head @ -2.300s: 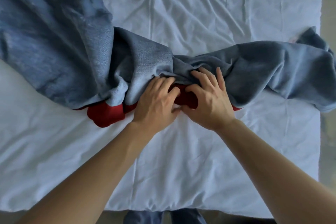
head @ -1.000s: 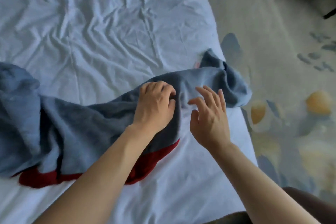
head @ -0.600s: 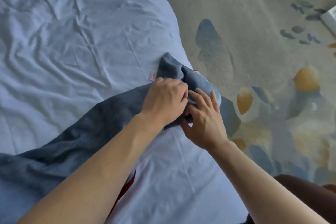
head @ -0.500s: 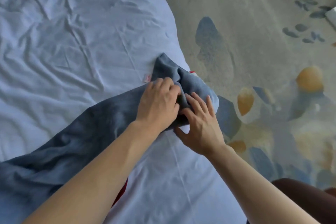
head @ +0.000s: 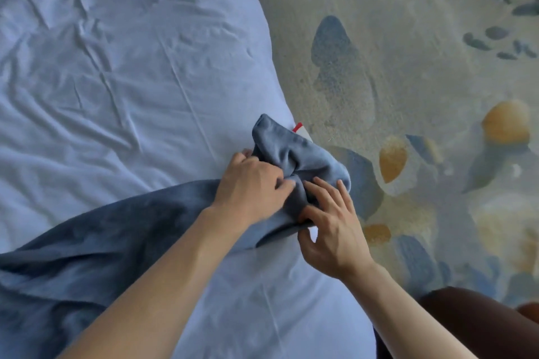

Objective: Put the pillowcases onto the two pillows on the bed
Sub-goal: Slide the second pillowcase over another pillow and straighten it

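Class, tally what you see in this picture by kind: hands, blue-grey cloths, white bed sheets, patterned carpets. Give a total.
Hands: 2 (left hand, right hand)
Blue-grey cloth: 1
White bed sheet: 1
Patterned carpet: 1
Total: 5

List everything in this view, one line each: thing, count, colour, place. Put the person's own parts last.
pillowcase: one, grey-blue, stretched from the lower left across the bed to its right edge, its end bunched there.
tag: one, white with a red strip, sticking out beside the bunched end.
bed sheet: one, white, creased, covering the bed on the left.
carpet: one, beige with blue and orange patches, on the floor at right.
dark rounded object: one, dark brown, lower right corner; cannot tell what it is.
left hand: one, gripping the pillowcase near its bunched end.
right hand: one, fingers on the bunched end, thumb at the cloth's lower edge.
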